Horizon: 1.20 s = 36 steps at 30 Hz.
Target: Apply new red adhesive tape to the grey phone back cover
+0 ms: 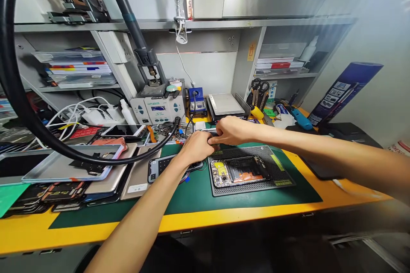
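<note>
My left hand and my right hand meet above the back of the green mat. Both have curled fingers, pressed around something small and dark that I cannot make out. Below my right hand, an opened phone with a black battery and a yellow patch lies on the grey perforated pad. A black phone cover lies partly behind my left hand and forearm.
Stacked phones and tablets and a pale tray fill the left side. A thick black hose arcs across the left. Behind stand a hot-air station, a parts tray and scissors. A black case lies right.
</note>
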Each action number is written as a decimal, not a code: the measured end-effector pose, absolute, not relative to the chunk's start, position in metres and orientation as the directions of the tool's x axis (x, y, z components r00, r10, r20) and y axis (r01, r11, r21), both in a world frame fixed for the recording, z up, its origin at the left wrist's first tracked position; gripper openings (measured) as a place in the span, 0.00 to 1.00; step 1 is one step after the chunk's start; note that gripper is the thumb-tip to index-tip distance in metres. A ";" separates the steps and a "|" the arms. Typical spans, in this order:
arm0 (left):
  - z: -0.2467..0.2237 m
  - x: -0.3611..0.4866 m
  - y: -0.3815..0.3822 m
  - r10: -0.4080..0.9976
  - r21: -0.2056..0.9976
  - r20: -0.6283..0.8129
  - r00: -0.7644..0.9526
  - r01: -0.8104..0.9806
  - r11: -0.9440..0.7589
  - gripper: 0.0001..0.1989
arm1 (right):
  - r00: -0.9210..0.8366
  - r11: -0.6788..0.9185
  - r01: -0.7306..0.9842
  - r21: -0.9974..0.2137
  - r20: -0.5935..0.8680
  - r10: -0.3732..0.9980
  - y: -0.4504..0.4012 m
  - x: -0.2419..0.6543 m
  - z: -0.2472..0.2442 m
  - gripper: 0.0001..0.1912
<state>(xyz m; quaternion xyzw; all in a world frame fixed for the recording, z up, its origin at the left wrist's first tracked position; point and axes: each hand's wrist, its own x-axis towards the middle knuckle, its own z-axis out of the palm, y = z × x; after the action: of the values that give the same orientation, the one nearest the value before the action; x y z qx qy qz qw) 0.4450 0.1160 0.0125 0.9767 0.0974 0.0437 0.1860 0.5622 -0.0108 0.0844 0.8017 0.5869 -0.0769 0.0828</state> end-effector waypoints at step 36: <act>0.004 0.448 0.121 0.174 0.406 0.011 0.985 0.155 -0.901 0.14 | 0.282 -0.303 0.889 -0.343 -0.112 0.953 -0.024 0.578 0.106 0.12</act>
<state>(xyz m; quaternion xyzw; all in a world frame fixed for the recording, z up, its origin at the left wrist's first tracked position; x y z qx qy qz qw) 0.4479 0.1212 0.0043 0.9745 0.0844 0.0237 0.2063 0.5777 -0.0239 0.1065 0.7933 0.5805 -0.1492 -0.1072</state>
